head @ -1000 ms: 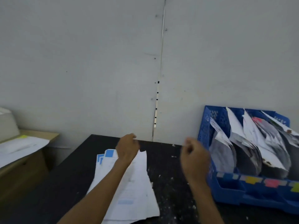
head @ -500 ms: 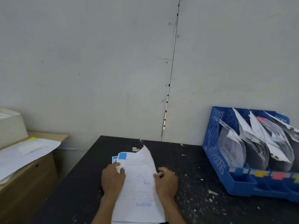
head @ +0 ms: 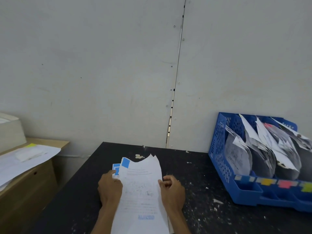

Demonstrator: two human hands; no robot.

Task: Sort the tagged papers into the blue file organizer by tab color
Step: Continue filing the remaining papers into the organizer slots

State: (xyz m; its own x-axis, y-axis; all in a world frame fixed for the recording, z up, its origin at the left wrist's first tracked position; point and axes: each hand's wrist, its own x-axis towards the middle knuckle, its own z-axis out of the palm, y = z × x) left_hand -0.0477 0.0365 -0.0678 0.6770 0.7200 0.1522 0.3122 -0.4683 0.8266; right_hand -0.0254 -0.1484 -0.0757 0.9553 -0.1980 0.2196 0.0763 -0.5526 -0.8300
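Blue-tabbed papers [head: 140, 188] lie left of blue organizer [head: 219, 149].

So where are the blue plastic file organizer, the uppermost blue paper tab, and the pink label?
Blue plastic file organizer [head: 218, 146]: head view, perforated left wall.
Uppermost blue paper tab [head: 125, 162]: head view, tab's middle.
Pink label [head: 285, 184]: head view, label's middle.

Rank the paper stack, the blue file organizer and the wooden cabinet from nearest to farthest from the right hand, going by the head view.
1. Paper stack: the right hand holds its right edge.
2. Blue file organizer: off to the right, apart from the hand.
3. Wooden cabinet: far left, beyond the stack.
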